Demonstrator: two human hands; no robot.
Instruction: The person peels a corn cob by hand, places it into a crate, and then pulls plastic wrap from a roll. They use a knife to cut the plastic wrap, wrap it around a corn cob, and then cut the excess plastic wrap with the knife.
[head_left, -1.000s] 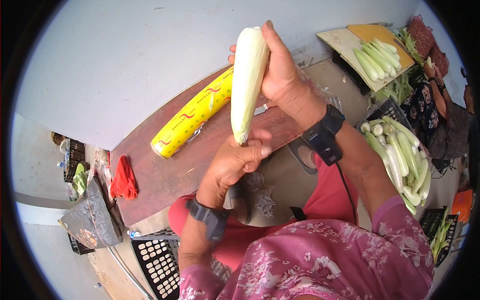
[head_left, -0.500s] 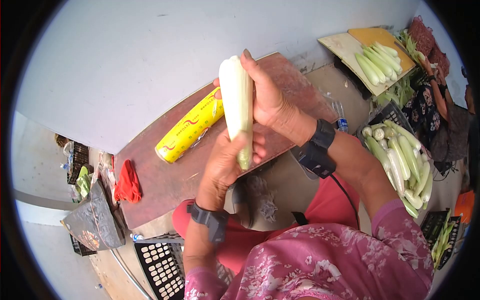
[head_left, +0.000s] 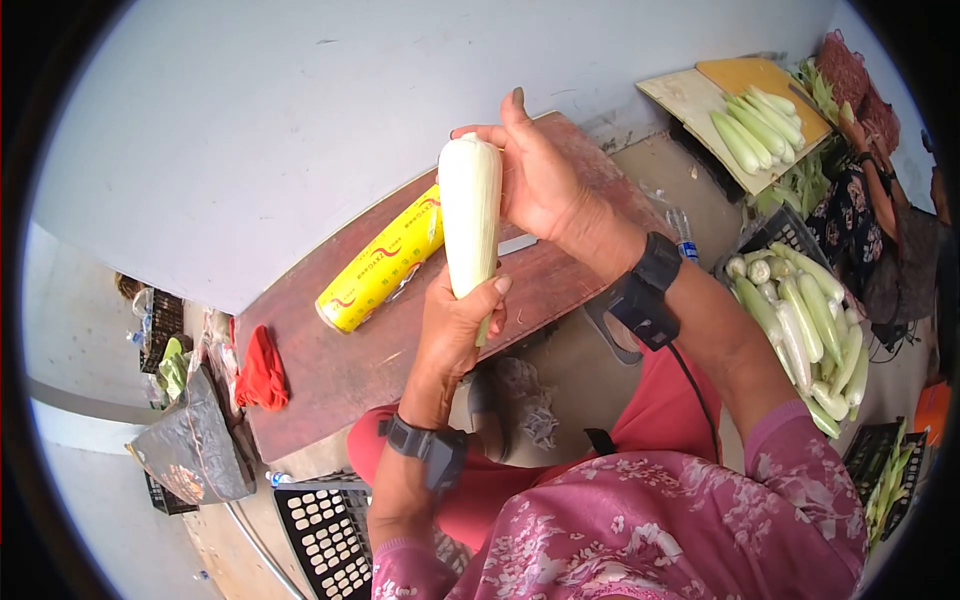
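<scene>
Both hands are holding a pale corn cob [head_left: 470, 215] upright above the table [head_left: 340, 365]: the left hand [head_left: 455, 330] is gripping its narrow lower end, while the right hand [head_left: 535, 180] is cupping the blunt top with fingers loosely spread. Behind it, a yellow roll [head_left: 382, 262] is lying with red lettering too small to read.

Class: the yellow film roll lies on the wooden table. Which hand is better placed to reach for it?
Probably left. The left hand grips the corn low, nearest the yellow film roll; the right hand steadies the top, farther away.
</scene>
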